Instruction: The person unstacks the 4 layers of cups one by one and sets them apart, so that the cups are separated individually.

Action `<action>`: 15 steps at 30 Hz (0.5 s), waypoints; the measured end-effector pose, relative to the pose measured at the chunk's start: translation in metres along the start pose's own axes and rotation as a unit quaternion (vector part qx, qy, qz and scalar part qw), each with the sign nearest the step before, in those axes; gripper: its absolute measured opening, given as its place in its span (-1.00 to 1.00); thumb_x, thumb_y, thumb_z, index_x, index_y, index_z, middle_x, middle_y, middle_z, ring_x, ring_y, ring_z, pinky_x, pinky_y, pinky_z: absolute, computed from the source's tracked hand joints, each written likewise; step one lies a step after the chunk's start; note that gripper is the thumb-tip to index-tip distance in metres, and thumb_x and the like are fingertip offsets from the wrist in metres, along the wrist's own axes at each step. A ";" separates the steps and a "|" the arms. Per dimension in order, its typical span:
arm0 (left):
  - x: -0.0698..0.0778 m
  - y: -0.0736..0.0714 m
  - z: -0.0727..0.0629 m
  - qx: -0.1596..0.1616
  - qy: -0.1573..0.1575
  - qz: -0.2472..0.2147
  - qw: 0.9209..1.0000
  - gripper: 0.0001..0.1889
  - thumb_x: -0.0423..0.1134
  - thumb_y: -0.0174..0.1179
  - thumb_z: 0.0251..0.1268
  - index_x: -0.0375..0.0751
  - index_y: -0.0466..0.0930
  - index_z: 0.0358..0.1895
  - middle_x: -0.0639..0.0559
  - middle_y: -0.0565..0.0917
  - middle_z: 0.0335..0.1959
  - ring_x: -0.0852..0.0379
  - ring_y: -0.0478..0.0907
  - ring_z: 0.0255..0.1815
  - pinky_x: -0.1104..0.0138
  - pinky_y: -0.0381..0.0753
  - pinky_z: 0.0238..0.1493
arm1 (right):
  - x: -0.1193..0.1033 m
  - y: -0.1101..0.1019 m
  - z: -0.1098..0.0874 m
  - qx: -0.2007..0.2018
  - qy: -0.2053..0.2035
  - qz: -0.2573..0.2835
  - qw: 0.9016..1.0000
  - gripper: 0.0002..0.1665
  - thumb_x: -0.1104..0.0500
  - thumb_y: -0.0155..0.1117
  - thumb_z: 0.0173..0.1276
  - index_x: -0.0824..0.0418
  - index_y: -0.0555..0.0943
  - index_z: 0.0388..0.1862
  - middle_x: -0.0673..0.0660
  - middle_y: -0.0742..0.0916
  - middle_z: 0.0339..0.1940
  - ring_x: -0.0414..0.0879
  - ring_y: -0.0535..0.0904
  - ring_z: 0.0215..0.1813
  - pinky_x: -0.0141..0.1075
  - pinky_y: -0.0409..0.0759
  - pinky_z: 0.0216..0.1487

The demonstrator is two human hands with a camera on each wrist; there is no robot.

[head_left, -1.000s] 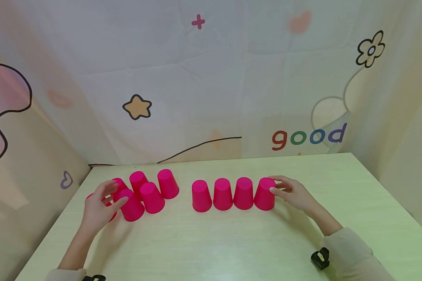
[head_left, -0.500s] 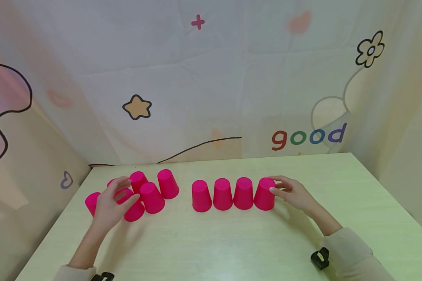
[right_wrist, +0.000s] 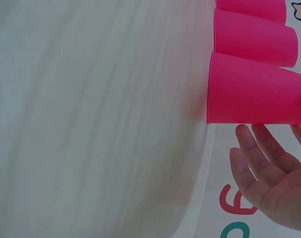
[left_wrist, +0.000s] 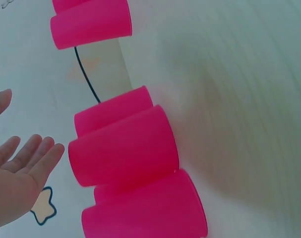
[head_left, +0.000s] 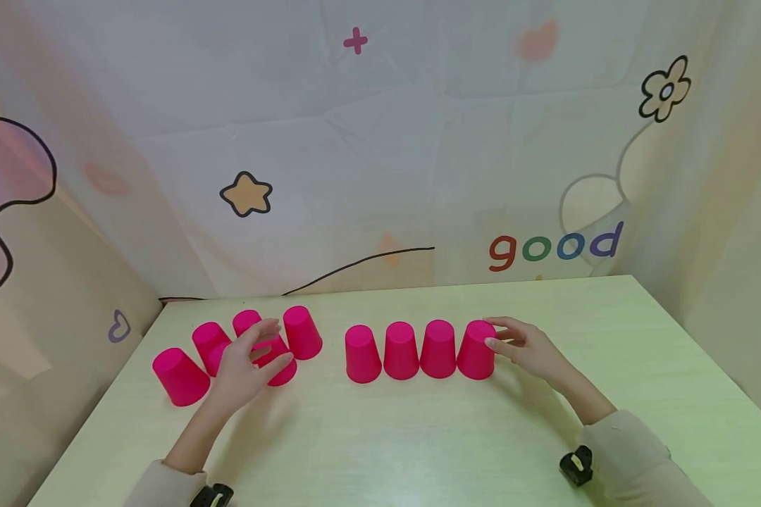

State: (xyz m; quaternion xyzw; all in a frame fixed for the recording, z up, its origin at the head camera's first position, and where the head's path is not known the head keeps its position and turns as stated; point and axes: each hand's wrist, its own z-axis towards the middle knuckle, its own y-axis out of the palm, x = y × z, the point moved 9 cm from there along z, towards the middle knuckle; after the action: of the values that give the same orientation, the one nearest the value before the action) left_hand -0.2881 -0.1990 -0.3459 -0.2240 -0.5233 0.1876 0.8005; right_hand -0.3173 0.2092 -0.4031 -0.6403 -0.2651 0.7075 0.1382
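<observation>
Head view: upturned pink plastic cups [head_left: 419, 351] on pale surface [head_left: 418, 436] — insides hidden; left hand [head_left: 249, 366] relaxed beside clustered cup [head_left: 277, 360], right hand [head_left: 528, 349] fingertips touching row-end cup [head_left: 476, 350], both released.

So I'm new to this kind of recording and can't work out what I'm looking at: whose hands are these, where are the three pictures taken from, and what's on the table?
No machine here: a person works with two bare hands. The wide picture comes from a camera on their head, looking down at a pale table. The other two come from small cameras strapped to each wrist, so the cups there look sideways and very close.

On the table stand pink cups, all upside down. Four form a neat row on the right. The right hand rests with straight fingers at the row's end cup, holding nothing. On the left is a loose cluster of cups. The left hand is open in front of the cluster, covering part of it; whether it touches a cup is unclear. Behind hangs a cartoon backdrop reading "good".
</observation>
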 end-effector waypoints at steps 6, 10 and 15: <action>0.001 0.025 0.005 -0.034 0.004 0.012 0.999 -0.33 -0.30 0.35 -0.01 -0.34 0.30 0.22 -0.23 0.46 0.11 -0.16 0.42 0.10 0.02 0.47 0.01 | 0.000 0.001 0.000 -0.002 0.002 0.001 1.000 -0.40 0.06 0.19 0.28 0.23 0.34 0.25 0.34 0.52 0.06 0.22 0.48 0.02 -0.05 0.57 -0.13; 0.004 0.040 0.008 -0.061 0.016 0.022 0.998 -0.30 -0.30 0.35 -0.02 -0.32 0.27 0.25 -0.26 0.45 0.11 -0.17 0.41 0.10 0.01 0.47 0.00 | -0.002 0.001 -0.001 -0.004 0.000 0.003 1.000 -0.39 0.05 0.18 0.28 0.24 0.33 0.26 0.35 0.51 0.05 0.21 0.48 0.00 -0.05 0.57 -0.14; 0.005 0.056 0.013 -0.090 0.024 0.018 0.995 -0.28 -0.28 0.35 -0.01 -0.29 0.24 0.27 -0.23 0.43 0.15 -0.16 0.40 0.11 0.03 0.48 0.01 | -0.003 0.001 -0.001 -0.004 0.006 0.004 1.000 -0.39 0.04 0.17 0.29 0.23 0.32 0.27 0.35 0.52 0.05 0.20 0.49 -0.01 -0.05 0.57 -0.15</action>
State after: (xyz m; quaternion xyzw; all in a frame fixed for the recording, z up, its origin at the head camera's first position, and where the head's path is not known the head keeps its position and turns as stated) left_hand -0.3015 -0.1474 -0.3689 -0.3090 -0.5146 0.1490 0.7858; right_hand -0.3160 0.2075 -0.4013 -0.6459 -0.2646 0.7033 0.1345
